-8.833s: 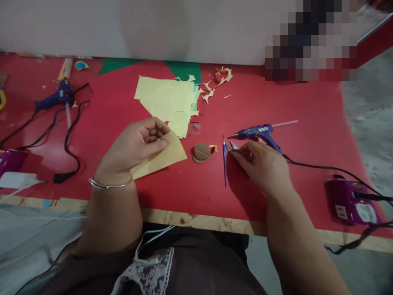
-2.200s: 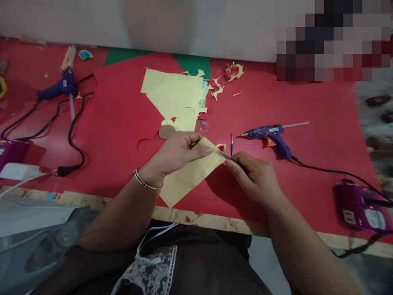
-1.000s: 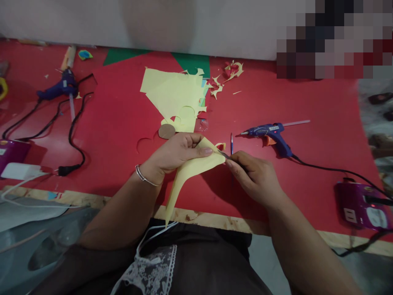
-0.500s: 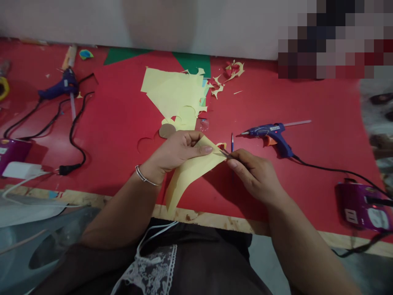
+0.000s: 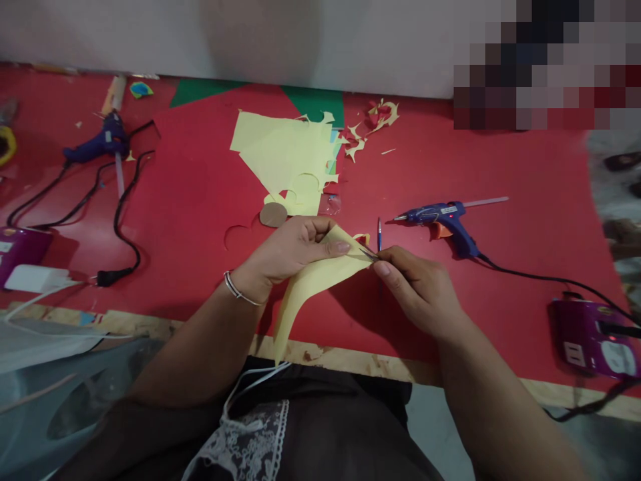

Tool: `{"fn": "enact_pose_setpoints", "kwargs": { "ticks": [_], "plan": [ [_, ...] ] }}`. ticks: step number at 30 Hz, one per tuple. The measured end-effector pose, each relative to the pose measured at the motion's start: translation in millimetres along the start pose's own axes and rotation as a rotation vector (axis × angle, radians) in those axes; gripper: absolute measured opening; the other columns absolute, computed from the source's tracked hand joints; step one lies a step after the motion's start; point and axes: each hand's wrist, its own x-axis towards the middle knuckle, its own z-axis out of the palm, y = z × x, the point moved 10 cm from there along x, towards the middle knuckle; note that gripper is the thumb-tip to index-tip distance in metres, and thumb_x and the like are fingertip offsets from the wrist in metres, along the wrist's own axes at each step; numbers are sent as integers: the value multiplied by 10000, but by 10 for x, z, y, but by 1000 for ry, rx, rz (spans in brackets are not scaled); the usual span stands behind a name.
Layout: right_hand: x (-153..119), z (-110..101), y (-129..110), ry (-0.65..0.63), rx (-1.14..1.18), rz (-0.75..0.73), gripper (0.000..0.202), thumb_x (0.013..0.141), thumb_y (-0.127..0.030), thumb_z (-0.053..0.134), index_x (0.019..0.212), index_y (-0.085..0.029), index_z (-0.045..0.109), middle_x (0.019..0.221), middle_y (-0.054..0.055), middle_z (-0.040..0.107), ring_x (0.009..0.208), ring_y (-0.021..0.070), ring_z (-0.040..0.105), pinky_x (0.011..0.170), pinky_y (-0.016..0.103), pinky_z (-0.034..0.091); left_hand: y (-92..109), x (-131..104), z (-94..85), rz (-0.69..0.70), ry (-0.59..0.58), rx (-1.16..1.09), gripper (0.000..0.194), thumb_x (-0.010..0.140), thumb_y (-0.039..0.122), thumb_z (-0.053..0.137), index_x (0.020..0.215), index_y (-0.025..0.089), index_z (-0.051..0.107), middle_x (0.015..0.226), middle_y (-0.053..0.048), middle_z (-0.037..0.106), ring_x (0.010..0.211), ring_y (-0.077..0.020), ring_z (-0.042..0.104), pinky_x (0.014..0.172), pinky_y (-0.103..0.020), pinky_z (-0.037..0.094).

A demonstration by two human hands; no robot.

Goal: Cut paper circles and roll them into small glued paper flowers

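Note:
A yellow paper sheet (image 5: 313, 275) is pinched in my left hand (image 5: 305, 248), its lower end curving down past the table's front edge. Small scissors (image 5: 369, 254) are gripped in my right hand (image 5: 413, 284), and their pointed blades lie at the paper's right part, close to my left thumb. Beyond my left hand sits a round brown disc (image 5: 273, 214). A blue pen (image 5: 379, 234) lies just beyond my right hand. Larger yellow sheets (image 5: 280, 150) with cut-out curves rest farther back.
On the red table (image 5: 200, 267), a blue glue gun (image 5: 441, 217) lies at right, wired toward a purple box (image 5: 595, 337). Another glue gun (image 5: 100, 141), black cables and a white adapter (image 5: 37, 278) are at left. Paper scraps (image 5: 355, 141) lie at the back.
The yellow paper has shifted slightly, its lower end now hanging a little lower. The scissor blades show more clearly against the paper. Both hands have moved only slightly.

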Motion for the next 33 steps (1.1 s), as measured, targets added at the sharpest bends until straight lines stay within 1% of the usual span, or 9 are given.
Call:
{"fn": "enact_pose_setpoints", "kwargs": {
  "ticks": [3,6,9,12,18,23,26,28,33],
  "plan": [
    [-2,-7,6,13,-14,3,471,1082,-618,447,906,-226,638,647,-17,585,547,135,521,554,274,382,36,2,-27,47,17,18,351,767,382,945,899,131,739,853,-35,771,761,-131,710,714,-244,554],
    [-8,-18,6,29,-22,-2,472,1084,-613,452,896,-223,642,635,-21,574,540,129,513,549,270,375,72,10,-10,80,5,47,315,790,371,925,880,129,744,852,-33,765,772,-129,702,725,-243,549],
    [-7,-18,-20,30,-18,-22,459,1091,-588,459,895,-219,647,624,-28,566,532,120,509,541,260,370,96,13,25,101,-18,94,331,787,396,925,901,130,764,872,-42,771,790,-134,700,731,-245,540],
    [-1,-22,-64,30,-22,-52,451,1095,-570,464,880,-215,640,607,-39,552,510,108,492,521,250,356,128,-3,39,131,-17,121,350,787,429,922,914,138,772,877,-44,771,800,-144,701,724,-250,531],
    [1,-17,-77,17,-31,-63,422,1098,-532,476,871,-213,635,618,-37,558,518,107,496,523,246,361,138,-32,66,134,-27,185,355,834,458,873,929,133,767,917,-70,770,835,-163,698,728,-263,513],
    [0,-30,-57,28,-20,-34,431,1084,-558,492,860,-213,624,618,-34,550,527,113,496,526,256,360,215,-39,-37,227,47,281,347,858,467,850,889,146,721,805,-24,680,735,-130,608,654,-249,460],
    [0,-42,-60,42,-18,-24,423,1078,-558,506,871,-212,631,612,-37,545,519,113,482,521,259,350,253,-46,-52,274,58,332,326,883,459,824,877,156,703,744,0,617,680,-113,540,609,-241,419],
    [0,-51,-57,55,-21,-22,413,1075,-555,515,886,-210,640,616,-37,557,522,113,485,524,259,351,260,-48,-43,276,50,336,320,897,457,808,870,159,694,730,4,599,667,-110,529,596,-240,410],
    [-8,-112,-42,121,-20,-38,433,1075,-562,520,855,-207,633,627,-35,559,529,105,494,532,251,356,228,-43,-60,212,38,237,306,890,435,825,891,154,703,789,-3,648,727,-114,602,654,-235,475]
  ]
}}
